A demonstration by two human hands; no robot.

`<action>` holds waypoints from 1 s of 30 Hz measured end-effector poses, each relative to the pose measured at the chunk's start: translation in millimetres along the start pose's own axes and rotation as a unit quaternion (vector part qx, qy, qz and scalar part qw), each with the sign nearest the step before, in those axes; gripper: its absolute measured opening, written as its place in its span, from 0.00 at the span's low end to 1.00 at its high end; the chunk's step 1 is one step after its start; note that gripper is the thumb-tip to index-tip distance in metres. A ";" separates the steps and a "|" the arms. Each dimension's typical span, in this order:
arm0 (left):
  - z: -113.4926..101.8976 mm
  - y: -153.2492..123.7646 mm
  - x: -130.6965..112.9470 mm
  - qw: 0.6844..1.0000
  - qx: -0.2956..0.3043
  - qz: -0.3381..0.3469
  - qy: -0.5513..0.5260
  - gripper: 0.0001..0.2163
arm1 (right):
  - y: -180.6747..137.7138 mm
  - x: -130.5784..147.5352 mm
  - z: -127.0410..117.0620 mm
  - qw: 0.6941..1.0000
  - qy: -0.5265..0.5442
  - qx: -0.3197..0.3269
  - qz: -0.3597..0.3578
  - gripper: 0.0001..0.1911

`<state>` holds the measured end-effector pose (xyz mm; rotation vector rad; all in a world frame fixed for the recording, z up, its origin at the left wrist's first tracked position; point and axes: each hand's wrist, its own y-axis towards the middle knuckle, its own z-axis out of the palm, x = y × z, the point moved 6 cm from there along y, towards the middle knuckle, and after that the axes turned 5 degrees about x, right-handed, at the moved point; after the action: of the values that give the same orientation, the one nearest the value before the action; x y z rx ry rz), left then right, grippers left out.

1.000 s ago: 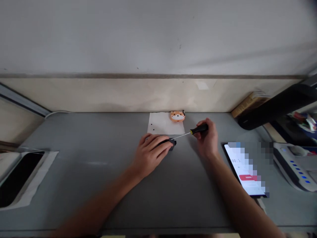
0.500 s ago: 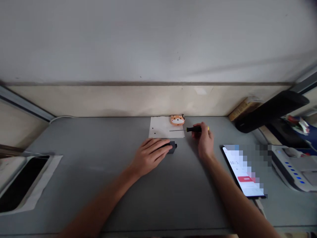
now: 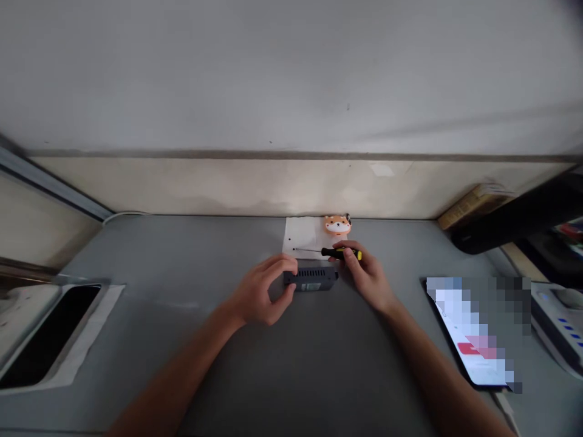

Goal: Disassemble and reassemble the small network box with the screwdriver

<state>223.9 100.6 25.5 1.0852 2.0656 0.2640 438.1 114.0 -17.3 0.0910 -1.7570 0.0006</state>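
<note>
My left hand (image 3: 263,292) grips the left end of a dark grey slotted box (image 3: 319,278) between thumb and fingers. The box rests on the grey table, showing a row of vents and a pale label. In my right hand (image 3: 364,276) is a screwdriver (image 3: 341,253) with a black and yellow handle, its thin shaft pointing left. The shaft's tip lies over a white paper (image 3: 300,230), close to one of two small dark screw-like dots (image 3: 289,239). A dog-face case (image 3: 337,225) sits on the paper's right part.
A lit phone or tablet (image 3: 469,340) lies right of my right forearm, with a power strip (image 3: 558,321) beyond it. A black cylinder (image 3: 514,212) leans by a cardboard box (image 3: 473,206). At far left lies a dark-screened phone (image 3: 52,334). A wall closes the back.
The box, earlier mostly covered by my left hand, now shows its slotted side, and that hand pinches its left end. The screwdriver tip has moved left to the dark dots. The view has shifted slightly.
</note>
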 end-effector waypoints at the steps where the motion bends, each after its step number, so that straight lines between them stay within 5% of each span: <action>1: 0.5 -0.4 1.6 1.000 -0.004 -0.007 -0.017 0.05 | 0.0 -0.7 0.4 1.000 0.002 0.006 0.004 0.29; 5: 8.1 -2.3 15.9 0.993 -0.010 -0.089 -0.083 0.01 | 0.9 1.2 -4.2 1.000 0.022 -0.007 -0.004 0.28; 12: 24.0 -6.2 40.2 0.960 0.011 -0.248 -0.132 0.10 | 2.1 -1.9 -21.6 0.992 0.095 -0.081 0.010 0.26; 24: 33.2 -6.5 42.7 0.977 0.013 -0.203 -0.060 0.09 | 1.9 0.9 -39.8 0.977 0.136 -0.165 0.013 0.26; 27: 29.8 -6.6 39.8 0.977 0.075 -0.188 -0.061 0.12 | 1.4 3.6 -44.6 0.975 0.137 -0.174 0.010 0.25; 30: 30.1 -9.5 35.3 0.960 0.188 -0.196 -0.066 0.35 | 1.0 3.8 -50.3 0.972 0.141 -0.186 -0.003 0.25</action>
<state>227.7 117.2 -18.7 0.8476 2.2043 -0.4040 486.6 117.4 -4.1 -0.1696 -1.4457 -0.3063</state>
